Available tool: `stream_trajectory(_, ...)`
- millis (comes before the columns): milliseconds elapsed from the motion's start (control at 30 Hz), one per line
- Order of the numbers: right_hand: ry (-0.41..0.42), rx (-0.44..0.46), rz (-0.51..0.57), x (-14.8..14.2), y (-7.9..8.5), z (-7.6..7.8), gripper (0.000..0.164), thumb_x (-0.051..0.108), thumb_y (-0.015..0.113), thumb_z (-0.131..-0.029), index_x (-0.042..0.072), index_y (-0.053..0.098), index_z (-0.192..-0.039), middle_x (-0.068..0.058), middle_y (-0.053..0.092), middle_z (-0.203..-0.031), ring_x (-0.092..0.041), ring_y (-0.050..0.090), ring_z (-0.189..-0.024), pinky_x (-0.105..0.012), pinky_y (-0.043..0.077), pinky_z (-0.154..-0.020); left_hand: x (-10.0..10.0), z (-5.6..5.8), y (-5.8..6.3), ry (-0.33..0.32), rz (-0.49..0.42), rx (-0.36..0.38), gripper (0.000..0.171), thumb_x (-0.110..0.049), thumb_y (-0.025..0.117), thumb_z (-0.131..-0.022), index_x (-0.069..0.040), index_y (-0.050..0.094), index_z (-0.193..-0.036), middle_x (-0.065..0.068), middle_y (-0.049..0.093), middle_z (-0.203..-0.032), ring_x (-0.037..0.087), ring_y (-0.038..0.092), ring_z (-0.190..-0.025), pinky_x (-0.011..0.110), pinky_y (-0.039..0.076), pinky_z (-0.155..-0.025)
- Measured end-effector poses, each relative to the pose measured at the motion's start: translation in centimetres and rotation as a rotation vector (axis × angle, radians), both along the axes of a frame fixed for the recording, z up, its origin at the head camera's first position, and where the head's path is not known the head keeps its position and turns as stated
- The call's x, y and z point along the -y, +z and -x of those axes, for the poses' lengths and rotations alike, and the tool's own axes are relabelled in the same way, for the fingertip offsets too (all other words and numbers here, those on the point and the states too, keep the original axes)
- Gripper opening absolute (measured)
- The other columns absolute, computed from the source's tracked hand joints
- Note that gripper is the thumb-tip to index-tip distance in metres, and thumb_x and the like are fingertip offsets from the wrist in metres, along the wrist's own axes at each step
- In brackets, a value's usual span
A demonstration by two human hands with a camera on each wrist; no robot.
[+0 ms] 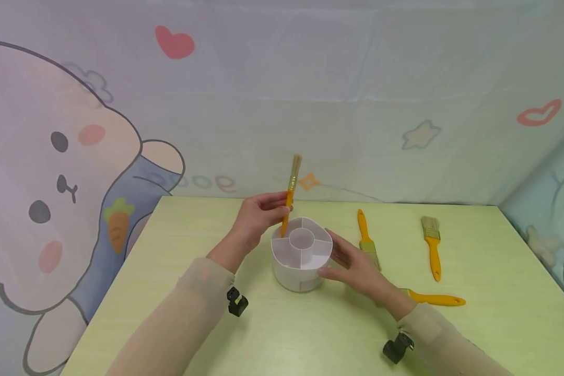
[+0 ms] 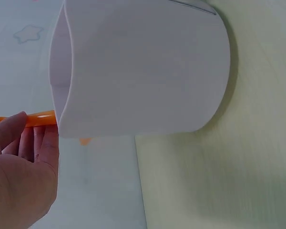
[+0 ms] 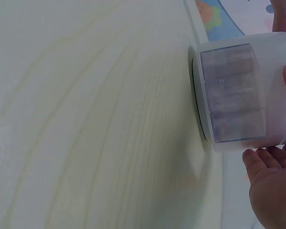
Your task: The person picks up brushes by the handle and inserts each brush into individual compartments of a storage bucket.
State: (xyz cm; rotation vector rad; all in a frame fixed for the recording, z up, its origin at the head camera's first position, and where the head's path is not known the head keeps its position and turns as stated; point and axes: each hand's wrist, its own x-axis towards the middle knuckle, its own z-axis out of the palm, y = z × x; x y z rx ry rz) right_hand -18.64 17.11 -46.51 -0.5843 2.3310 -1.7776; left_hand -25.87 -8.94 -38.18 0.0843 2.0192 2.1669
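Bristles up, a paintbrush (image 1: pixel 292 184) with an orange handle is pinched between the thumb and fingers of my left hand (image 1: pixel 258 216). Its handle end dips into the back-left compartment of a white round organizer (image 1: pixel 289 277), which has a ring in the middle and dividers around it. In the left wrist view the orange handle (image 2: pixel 42 118) passes behind the organizer's rim. My right hand (image 1: pixel 359 266) holds the organizer's right side, thumb towards the front and fingers behind. The right wrist view shows a clear drawer front (image 3: pixel 236 95) low on the organizer's wall.
Right of the organizer, one paintbrush (image 1: pixel 363 225) lies bristles towards me and another (image 1: pixel 432 245) bristles away. A third paintbrush (image 1: pixel 437 300) lies sideways, its bristle end behind my right wrist. A printed curtain (image 1: pixel 338 130) hangs along the back edge of the table (image 1: pixel 178 230).
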Motion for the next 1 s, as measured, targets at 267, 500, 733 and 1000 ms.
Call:
stream_trajectory(267,0.0,0.005,0.005,0.0,0.2,-0.1,0.09,0.012,0.085,-0.094,0.005,0.033,-0.167,-0.017,0.038,-0.17,-0.037,0.038,-0.156,-0.04,0.038,-0.122,-0.4,-0.6,-0.4,-0.027,0.13,-0.056,0.039,0.005,0.075,-0.097,-0.001,0.073,-0.135,0.019,0.075,-0.128,0.033,0.074,-0.118,0.038,0.062,-0.101)
stream_trajectory(500,0.01,0.004,0.015,-0.1,0.2,-0.1,0.09,0.011,0.084,-0.094,0.006,0.032,-0.168,-0.017,0.038,-0.17,-0.037,0.038,-0.156,-0.04,0.038,-0.122,-0.7,-1.0,-0.7,-0.041,0.344,-0.168,0.034,-0.001,0.08,-0.094,-0.006,0.079,-0.127,0.012,0.079,-0.118,0.027,0.076,-0.109,0.033,0.065,-0.09)
stream_trajectory(733,0.014,-0.003,0.024,-0.2,0.1,0.0,0.09,0.01,0.084,-0.094,0.005,0.032,-0.167,-0.017,0.037,-0.17,-0.037,0.038,-0.156,-0.04,0.038,-0.122,-1.1,-1.3,-0.4,-0.066,0.523,-0.282,0.031,-0.003,0.082,-0.092,-0.005,0.08,-0.123,0.009,0.081,-0.11,0.024,0.078,-0.102,0.03,0.066,-0.083)
stream_trajectory(1000,0.022,0.01,0.031,-0.1,0.0,0.0,0.088,0.011,0.083,-0.095,0.005,0.033,-0.167,-0.017,0.038,-0.17,-0.037,0.037,-0.156,-0.039,0.038,-0.122,-1.4,-1.5,-0.1,-0.091,0.626,-0.312,0.032,-0.005,0.081,-0.093,-0.003,0.079,-0.124,0.011,0.081,-0.108,0.024,0.078,-0.1,0.028,0.066,-0.077)
